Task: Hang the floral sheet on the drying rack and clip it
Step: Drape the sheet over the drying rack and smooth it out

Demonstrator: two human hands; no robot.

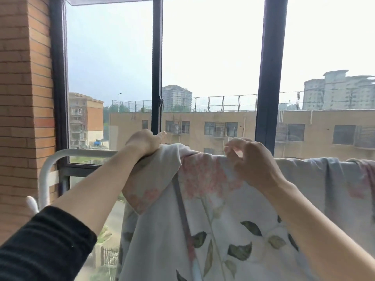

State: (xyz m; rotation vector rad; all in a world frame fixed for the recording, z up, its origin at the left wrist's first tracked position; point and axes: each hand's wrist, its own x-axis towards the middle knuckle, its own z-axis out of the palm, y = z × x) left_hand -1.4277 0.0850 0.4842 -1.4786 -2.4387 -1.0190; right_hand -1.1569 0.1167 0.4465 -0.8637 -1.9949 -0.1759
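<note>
While left hand [145, 141] clenches the floral sheet [203, 209], right hand [254, 161] fingers seemingly pinch it.

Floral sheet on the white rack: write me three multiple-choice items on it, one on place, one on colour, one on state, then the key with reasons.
1. Where does the pale floral fabric sheet hang?
A. Over the top rail of the white tubular drying rack
B. From the window handle
C. On a wall hook

2. What colour is the ribbed sleeve on the left arm?
A. Red
B. Black
C. White

3. What is the left hand doing?
A. Hanging open, apart from the sheet
B. Holding a clip
C. Gripping bunched sheet at the rail

1 A: it drapes over the rail. 2 B: the knit is black. 3 C: it clutches the fabric, thumb out.
</note>
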